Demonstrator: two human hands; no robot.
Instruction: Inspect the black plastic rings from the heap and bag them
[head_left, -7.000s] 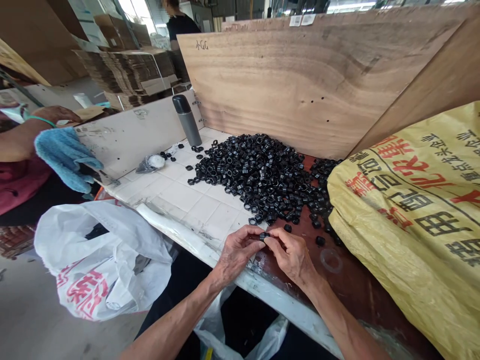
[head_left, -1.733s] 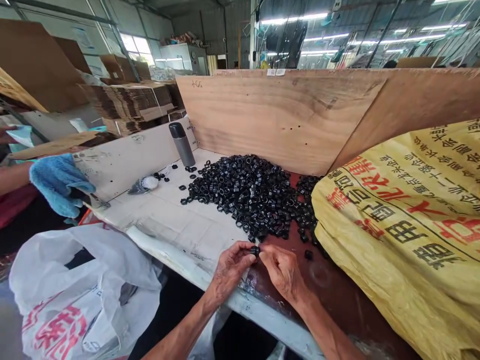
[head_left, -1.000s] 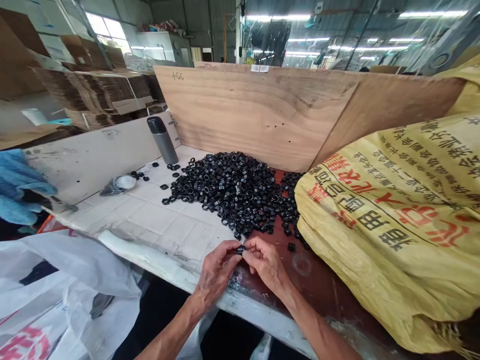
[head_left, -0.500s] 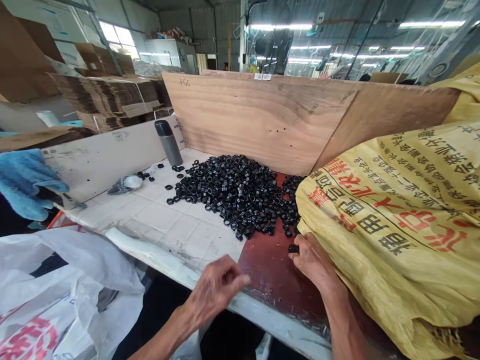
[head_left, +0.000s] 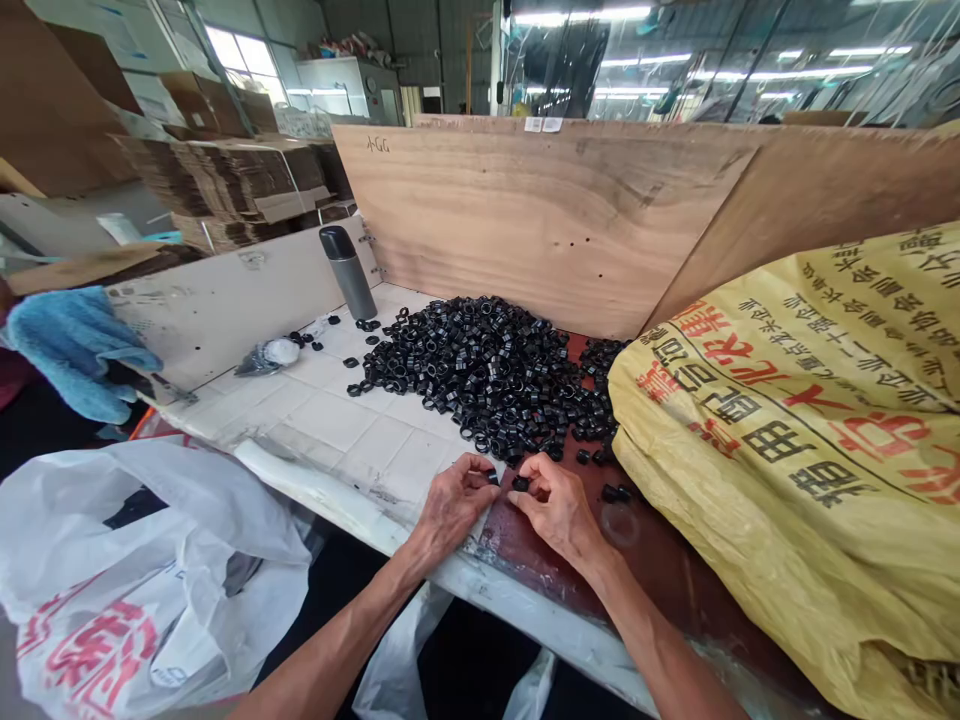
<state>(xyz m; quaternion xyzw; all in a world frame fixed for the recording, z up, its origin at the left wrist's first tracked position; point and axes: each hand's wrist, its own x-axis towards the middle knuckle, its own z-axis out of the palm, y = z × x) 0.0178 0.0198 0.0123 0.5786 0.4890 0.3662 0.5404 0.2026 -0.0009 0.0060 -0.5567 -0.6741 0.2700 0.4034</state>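
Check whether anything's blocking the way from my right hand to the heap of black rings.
Nothing visible: the heap lies just beyond your right hand, and the yellow sack sits to the right.

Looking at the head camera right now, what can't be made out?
In the head view:
Dark piece in the left hand: mostly covered by the hand.
Black piece in the right hand: partly covered by the hand, too small to tell its shape.
Pile of black rings: lower ones buried under the top ones.
Yellow sack: cut off by the right edge.
White bag: cut off by the left edge; folds hide much inside.
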